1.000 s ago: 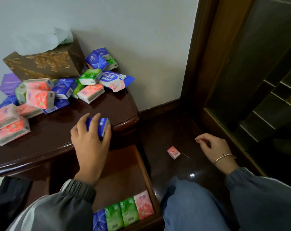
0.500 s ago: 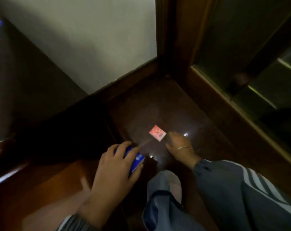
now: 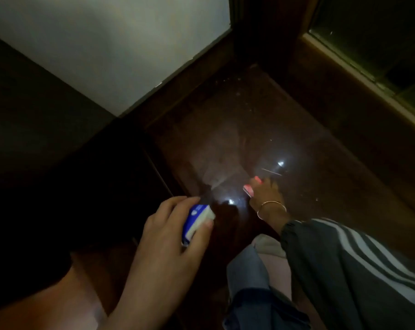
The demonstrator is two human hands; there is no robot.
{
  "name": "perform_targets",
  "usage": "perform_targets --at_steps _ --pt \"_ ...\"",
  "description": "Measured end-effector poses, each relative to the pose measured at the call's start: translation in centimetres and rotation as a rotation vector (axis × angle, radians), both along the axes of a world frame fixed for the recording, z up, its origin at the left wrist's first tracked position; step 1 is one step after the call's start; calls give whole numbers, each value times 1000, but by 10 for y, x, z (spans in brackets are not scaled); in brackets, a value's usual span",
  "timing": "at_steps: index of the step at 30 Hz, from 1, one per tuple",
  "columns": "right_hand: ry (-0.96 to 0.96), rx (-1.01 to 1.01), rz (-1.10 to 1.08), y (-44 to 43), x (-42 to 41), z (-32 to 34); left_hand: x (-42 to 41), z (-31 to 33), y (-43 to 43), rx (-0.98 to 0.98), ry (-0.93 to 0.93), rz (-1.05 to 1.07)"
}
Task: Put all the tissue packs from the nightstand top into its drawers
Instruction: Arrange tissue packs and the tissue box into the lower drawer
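My left hand (image 3: 170, 232) is shut on a blue and white tissue pack (image 3: 197, 219), holding it over the dark side of the nightstand (image 3: 82, 198). Further right, my right hand (image 3: 264, 195) reaches down to the floor and closes its fingers on a small pink tissue pack (image 3: 249, 188) lying there. Most of that pack is hidden under the fingers. The nightstand top and its other packs are out of view, and the open drawer (image 3: 90, 277) shows only as a dim brown patch at the lower left.
The dark glossy wooden floor (image 3: 261, 129) reflects two bright light spots. A white wall (image 3: 106, 44) with a dark skirting runs behind. A dark door frame (image 3: 273, 32) and a glass panel stand at the upper right. My knee in jeans (image 3: 249, 282) is at the bottom.
The view swung from the nightstand top down to the floor. My left hand carried the blue pack along. My right hand reached the pink pack on the floor and closed on it.
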State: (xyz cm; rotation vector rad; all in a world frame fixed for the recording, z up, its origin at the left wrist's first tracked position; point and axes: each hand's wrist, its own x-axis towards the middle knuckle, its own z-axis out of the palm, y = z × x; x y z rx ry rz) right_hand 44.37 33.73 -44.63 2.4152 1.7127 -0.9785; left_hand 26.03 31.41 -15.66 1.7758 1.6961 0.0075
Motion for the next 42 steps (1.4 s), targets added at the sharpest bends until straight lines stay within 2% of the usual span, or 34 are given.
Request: perform_targets --at_steps 3,4,6,8,9,11,13,16,18,23,26,30,33,36,38,42 --pt "643 10 -603 1 8 57 5 8 2 -21 -237 225" --pt "786 45 -716 4 11 88 7 12 2 -62 -335 341" --pt "974 132 -698 9 20 161 13 28 1 -249 -605 622" --pt "1097 212 -520 7 24 246 18 52 -3 -453 -833 829" --pt "1116 260 -417 3 24 287 19 68 -6 -496 -907 872" --pt "1104 346 -236 -10 14 362 22 104 -16 -529 -1024 882" --pt "991 414 -61 -32 -5 424 23 142 -30 -531 -1159 818" --pt "811 531 82 -75 -41 488 11 199 -61 -516 -1354 685" --pt "787 563 156 -103 -65 517 -7 231 -87 -509 -1431 662" --pt "802 414 436 -166 -134 554 -74 271 -154 -285 -1456 759" --pt "901 291 557 -190 -175 567 -125 281 -188 -162 -1412 780" --pt "984 186 732 -200 -229 576 -194 282 -218 -3 -1391 826" --pt "1004 149 761 -188 -271 577 -240 274 -225 65 -1290 872" --pt "817 374 778 -155 -317 573 -288 260 -234 127 -1223 1006" --pt "643 554 816 -130 -356 573 -310 250 -241 149 -1270 1118" --pt "335 811 1006 -77 -442 582 -341 229 -261 182 -1327 1184"
